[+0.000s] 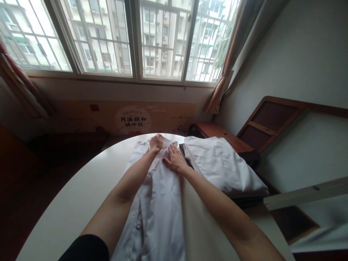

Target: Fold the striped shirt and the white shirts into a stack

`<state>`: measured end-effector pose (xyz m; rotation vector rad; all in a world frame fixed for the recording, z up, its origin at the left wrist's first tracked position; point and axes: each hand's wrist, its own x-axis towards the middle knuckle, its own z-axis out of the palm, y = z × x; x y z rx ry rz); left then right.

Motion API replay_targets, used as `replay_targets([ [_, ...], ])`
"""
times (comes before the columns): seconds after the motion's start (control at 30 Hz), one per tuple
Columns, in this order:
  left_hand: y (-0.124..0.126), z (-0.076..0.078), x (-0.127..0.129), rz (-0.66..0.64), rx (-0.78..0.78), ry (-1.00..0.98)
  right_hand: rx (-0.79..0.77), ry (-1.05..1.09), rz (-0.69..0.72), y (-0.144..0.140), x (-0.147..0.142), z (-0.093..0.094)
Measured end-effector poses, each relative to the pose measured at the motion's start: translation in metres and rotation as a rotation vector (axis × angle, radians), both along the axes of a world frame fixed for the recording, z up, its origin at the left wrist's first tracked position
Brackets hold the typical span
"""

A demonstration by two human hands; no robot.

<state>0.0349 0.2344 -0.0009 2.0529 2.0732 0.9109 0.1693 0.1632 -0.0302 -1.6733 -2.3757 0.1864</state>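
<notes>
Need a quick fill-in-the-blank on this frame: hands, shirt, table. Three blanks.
1. Both hands rest on a ____ shirt spread on the table.
2. The left hand is closed into a ____ at the shirt's far end.
3. The right hand lies ____ on the shirt, fingers spread.

Missing words: white; fist; flat

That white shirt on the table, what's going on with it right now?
A person has a white shirt laid flat along a white table. The left hand is closed on the fabric at the far end, near the collar, while the right hand presses flat on the shirt beside it. A pile of white cloth lies to the right.
</notes>
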Motion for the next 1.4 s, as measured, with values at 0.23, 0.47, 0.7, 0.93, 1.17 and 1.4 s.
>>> replay_targets([
  [0.23, -0.014, -0.003, 0.004, -0.402, -0.068, 0.111, -0.113, -0.079, 0.010, 0.018, -0.011, -0.004],
  [0.47, -0.048, -0.042, -0.020, -0.558, -0.223, 0.300, -0.024, -0.007, -0.147, -0.008, -0.013, -0.008],
  [0.7, -0.054, -0.040, -0.013, -0.496, -0.190, 0.402, -0.087, -0.026, -0.030, -0.130, -0.024, -0.017],
  [0.93, -0.074, -0.021, -0.038, -0.539, -0.209, 0.241, -0.109, -0.072, 0.054, -0.108, -0.011, -0.008],
  [1.17, -0.162, -0.026, -0.102, -0.558, -0.221, 0.389, -0.129, -0.120, 0.132, -0.065, -0.005, 0.007],
  [1.4, -0.187, -0.042, -0.105, -0.556, -0.253, 0.450, -0.061, -0.067, 0.326, -0.155, -0.032, 0.005],
])
